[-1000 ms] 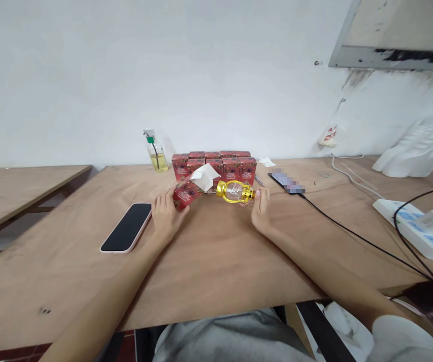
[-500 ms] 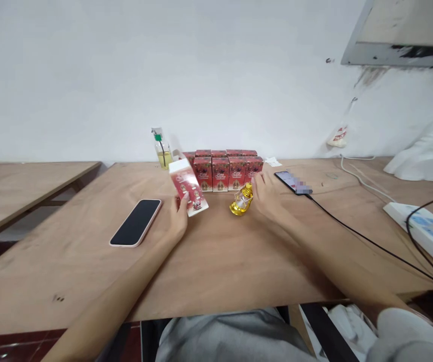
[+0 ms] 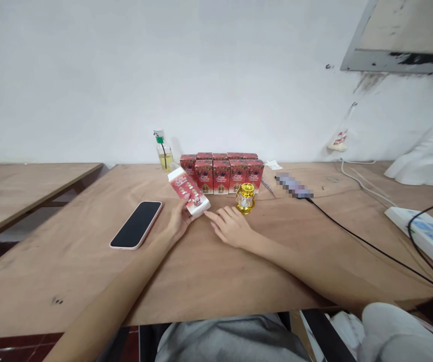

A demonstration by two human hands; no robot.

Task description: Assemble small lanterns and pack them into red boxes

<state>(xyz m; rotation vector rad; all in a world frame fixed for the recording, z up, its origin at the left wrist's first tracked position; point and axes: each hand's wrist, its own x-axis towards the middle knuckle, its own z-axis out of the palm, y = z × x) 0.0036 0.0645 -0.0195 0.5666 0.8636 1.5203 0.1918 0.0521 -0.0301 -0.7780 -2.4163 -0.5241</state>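
My left hand (image 3: 179, 220) grips a small red and white carton (image 3: 188, 191), tilted, just above the wooden table (image 3: 216, 261). My right hand (image 3: 230, 225) lies beside it with fingers stretched out, the fingertips close to the carton's lower end and holding nothing. A small gold lantern (image 3: 245, 197) stands upright on the table just beyond my right hand, apart from it. Behind stands a row of several matching red cartons (image 3: 222, 173).
A black phone in a pink case (image 3: 137, 224) lies left of my left hand. A glass bottle of yellow liquid (image 3: 164, 152) stands at the back. Another phone (image 3: 293, 185) with a black cable (image 3: 370, 245) lies right, with a white power strip (image 3: 423, 234) beyond.
My right hand set the gold lantern upright on the table, let go and moved left toward the carton. My left hand kept the carton and turned it.
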